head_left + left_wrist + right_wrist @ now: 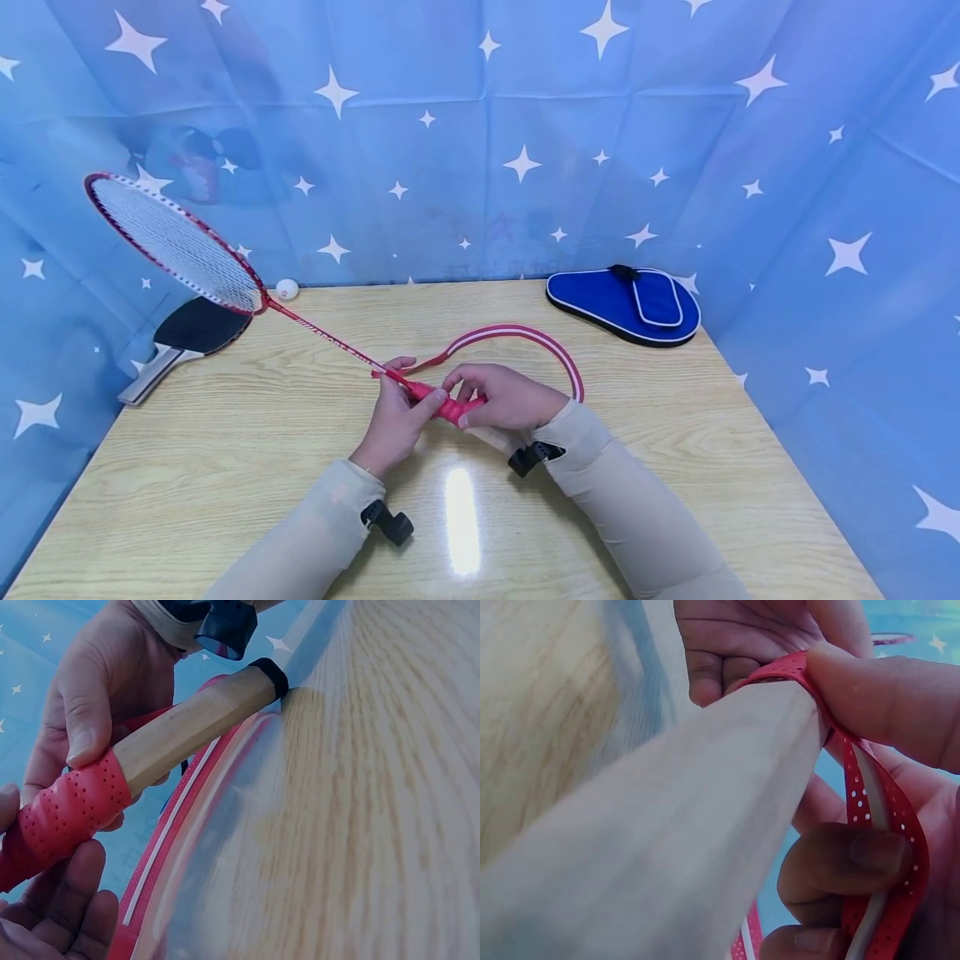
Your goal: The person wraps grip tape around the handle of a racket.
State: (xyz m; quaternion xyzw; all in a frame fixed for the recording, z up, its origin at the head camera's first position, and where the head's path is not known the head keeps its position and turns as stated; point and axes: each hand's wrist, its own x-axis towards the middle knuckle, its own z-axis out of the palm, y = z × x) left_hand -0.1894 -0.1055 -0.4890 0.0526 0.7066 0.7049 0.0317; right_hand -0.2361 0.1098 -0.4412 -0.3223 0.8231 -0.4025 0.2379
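A red badminton racket (322,335) slants up to the left, its strung head raised over the table. My left hand (397,421) holds it near the top of the handle, thumb on the wrapped part. Perforated red grip tape (75,802) covers the upper handle in overlapping turns. Below it the bare wooden handle (202,727) shows, ending in a dark butt. My right hand (513,396) pinches the tape against the wood, thumb pressing its edge. The tape's loose length (885,825) runs through the right fingers, and the rest curves over the table (510,331) with its pale-striped underside showing.
At the back left a black table tennis bat (206,325) lies beside a white ball (287,289). A blue bat case (622,304) with white piping rests at the back right. Blue star-patterned cloth (450,167) hangs behind the wooden table (225,450).
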